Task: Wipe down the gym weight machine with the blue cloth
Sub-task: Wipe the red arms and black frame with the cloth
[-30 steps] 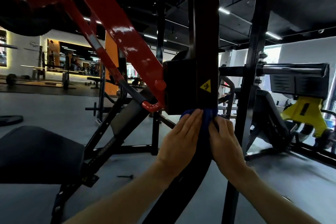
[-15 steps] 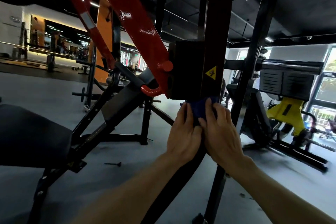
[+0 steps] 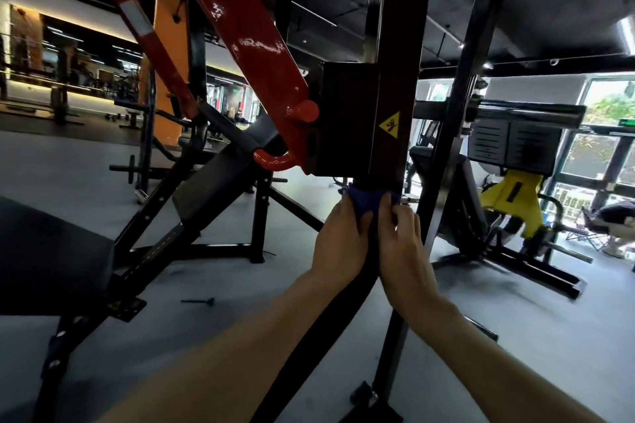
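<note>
The blue cloth (image 3: 367, 201) is wrapped round the black upright post (image 3: 398, 45) of the weight machine, just under the black box with the yellow warning sticker (image 3: 390, 124). My left hand (image 3: 340, 240) grips the cloth from the left side of the post. My right hand (image 3: 405, 244) grips it from the right, fingers curled over the cloth's edge. A red lever arm (image 3: 254, 41) slopes down from the upper left to a pivot beside the box.
A black padded seat (image 3: 51, 251) sits low at the left, with a slanted backrest frame (image 3: 206, 182) behind it. A second black upright (image 3: 464, 113) stands just right of my hands. A yellow machine (image 3: 512, 203) stands at the right. A small pin (image 3: 199, 301) lies on the grey floor.
Both hands have closed in on the post and now curl round the cloth instead of lying flatter on it. The view has tilted upward, so more of the post shows.
</note>
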